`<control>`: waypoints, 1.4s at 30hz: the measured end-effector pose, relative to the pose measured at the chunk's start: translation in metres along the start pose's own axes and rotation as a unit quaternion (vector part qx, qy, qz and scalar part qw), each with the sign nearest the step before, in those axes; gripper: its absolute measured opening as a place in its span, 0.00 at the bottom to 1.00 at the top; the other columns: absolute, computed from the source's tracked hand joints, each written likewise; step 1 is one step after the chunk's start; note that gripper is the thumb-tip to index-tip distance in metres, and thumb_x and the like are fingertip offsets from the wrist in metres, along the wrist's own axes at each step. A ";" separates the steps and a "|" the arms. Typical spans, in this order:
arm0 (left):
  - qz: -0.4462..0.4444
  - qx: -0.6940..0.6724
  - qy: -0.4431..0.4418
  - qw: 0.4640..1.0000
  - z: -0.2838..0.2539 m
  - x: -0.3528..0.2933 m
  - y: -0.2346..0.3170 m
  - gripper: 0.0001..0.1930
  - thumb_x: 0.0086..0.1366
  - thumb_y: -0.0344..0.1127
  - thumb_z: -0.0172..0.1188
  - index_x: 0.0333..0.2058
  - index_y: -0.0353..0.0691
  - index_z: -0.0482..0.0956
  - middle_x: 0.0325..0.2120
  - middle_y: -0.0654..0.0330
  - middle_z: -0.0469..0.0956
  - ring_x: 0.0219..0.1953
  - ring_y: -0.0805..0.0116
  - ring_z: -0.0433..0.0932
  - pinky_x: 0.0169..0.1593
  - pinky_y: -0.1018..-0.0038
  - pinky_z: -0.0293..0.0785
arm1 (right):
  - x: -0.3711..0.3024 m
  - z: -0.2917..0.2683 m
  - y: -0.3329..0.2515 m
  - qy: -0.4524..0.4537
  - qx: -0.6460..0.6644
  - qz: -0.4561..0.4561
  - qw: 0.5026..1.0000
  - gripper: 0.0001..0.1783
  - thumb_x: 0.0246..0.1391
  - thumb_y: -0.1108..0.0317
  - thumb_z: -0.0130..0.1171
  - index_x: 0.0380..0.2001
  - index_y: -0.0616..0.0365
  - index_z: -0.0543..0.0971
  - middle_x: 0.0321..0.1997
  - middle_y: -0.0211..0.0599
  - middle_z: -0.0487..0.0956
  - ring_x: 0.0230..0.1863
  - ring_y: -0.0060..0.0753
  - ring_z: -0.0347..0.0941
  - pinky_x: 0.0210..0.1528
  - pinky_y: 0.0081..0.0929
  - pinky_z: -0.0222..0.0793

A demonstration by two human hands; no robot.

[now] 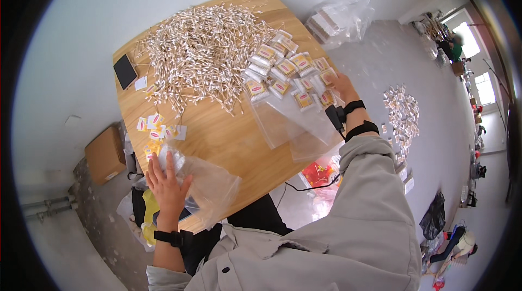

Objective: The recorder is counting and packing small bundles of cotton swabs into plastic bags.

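Note:
My left hand lies with fingers spread at the table's near left edge, over crumpled clear plastic bags and beside small yellow-and-white printed cards. Nothing is gripped in it. At the table's right edge, my right hand has its fingers closed on a small packet of cotton swabs. That packet belongs to a heap of similar filled packets with yellow labels. Under the heap's near side spreads a large clear plastic bag. Loose cotton swabs cover the far part of the table.
A black phone lies at the table's left edge. Beyond the right corner stands a clear bag of white packs. Many packets are scattered on the floor at right. A cardboard box sits at left; a cable hangs near my right arm.

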State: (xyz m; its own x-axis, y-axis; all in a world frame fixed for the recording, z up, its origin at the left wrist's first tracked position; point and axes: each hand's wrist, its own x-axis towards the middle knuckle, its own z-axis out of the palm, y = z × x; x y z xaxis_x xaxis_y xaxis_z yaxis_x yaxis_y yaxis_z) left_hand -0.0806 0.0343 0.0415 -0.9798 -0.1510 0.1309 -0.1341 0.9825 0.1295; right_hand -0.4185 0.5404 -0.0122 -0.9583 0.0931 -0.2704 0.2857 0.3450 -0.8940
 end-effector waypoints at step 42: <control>0.005 0.019 0.014 1.000 0.013 -0.006 -0.008 0.42 0.53 0.55 0.62 0.64 0.54 0.54 0.62 0.46 0.51 0.63 0.43 0.51 0.61 0.49 0.48 | -0.238 0.180 0.015 -0.066 -0.300 -0.194 0.932 0.32 0.37 0.49 0.68 0.42 0.59 0.75 0.41 0.47 0.72 0.48 0.49 0.68 0.49 0.40 0.65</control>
State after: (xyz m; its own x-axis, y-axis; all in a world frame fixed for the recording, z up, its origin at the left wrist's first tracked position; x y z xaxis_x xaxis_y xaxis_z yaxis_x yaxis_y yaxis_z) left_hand -0.0755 0.0284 0.0271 -0.9768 -0.1441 0.1586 -0.1310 0.9872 0.0906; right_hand -0.1839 0.3548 -0.0252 -0.9673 -0.2494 -0.0461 -0.1767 0.7929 -0.5832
